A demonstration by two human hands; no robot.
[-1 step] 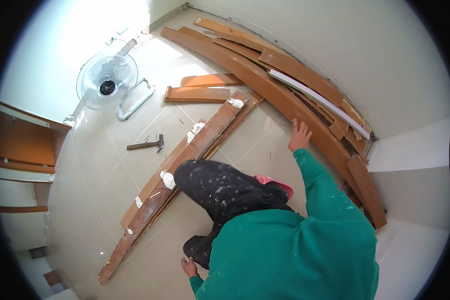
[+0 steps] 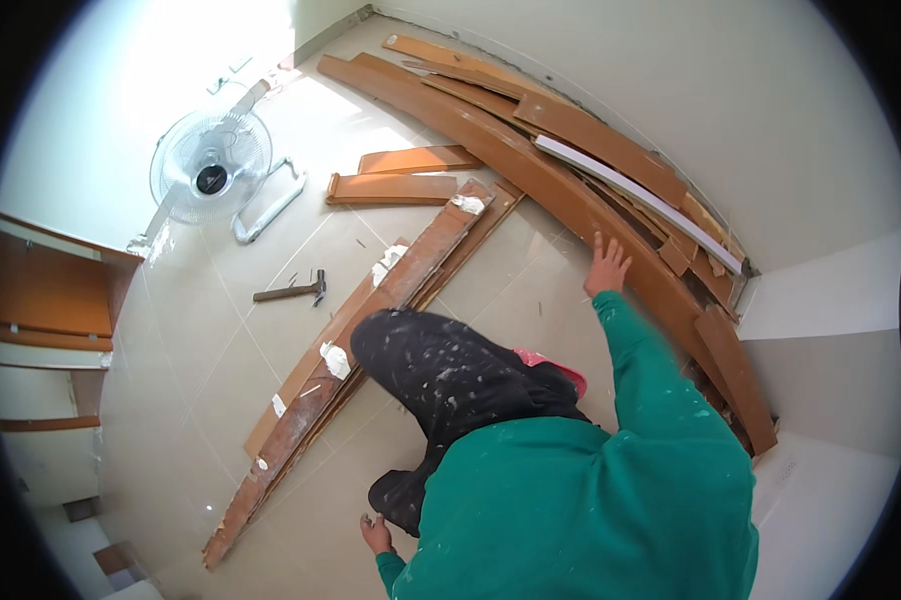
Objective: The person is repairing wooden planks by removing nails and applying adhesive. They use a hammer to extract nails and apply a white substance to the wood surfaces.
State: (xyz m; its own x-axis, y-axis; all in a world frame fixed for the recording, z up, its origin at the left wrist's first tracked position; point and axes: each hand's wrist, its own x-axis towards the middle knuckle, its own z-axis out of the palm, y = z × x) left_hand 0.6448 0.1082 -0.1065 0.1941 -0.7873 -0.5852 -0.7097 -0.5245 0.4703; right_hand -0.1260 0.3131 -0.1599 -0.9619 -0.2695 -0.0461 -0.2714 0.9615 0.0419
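Note:
My right hand reaches out with its fingers spread over the near edge of a long brown wooden board. It seems to rest on that edge, though contact is hard to tell. Down by my lower leg hangs my left hand, loosely bent, with nothing visible in it. A bent knee in dark, paint-spotted trousers is over a second stack of boards, which lies diagonally on the tiles with white plaster lumps stuck to it. Left of that stack lies a hammer.
More boards and trim pieces, with one white strip, are piled along the right wall. Two short brown boards lie beyond the diagonal stack. A fan stands at the back left. A brown cabinet is at far left. Something pink shows behind my knee.
Almost nothing differs. The view has shifted slightly, and my right hand sits a little farther right along the long board.

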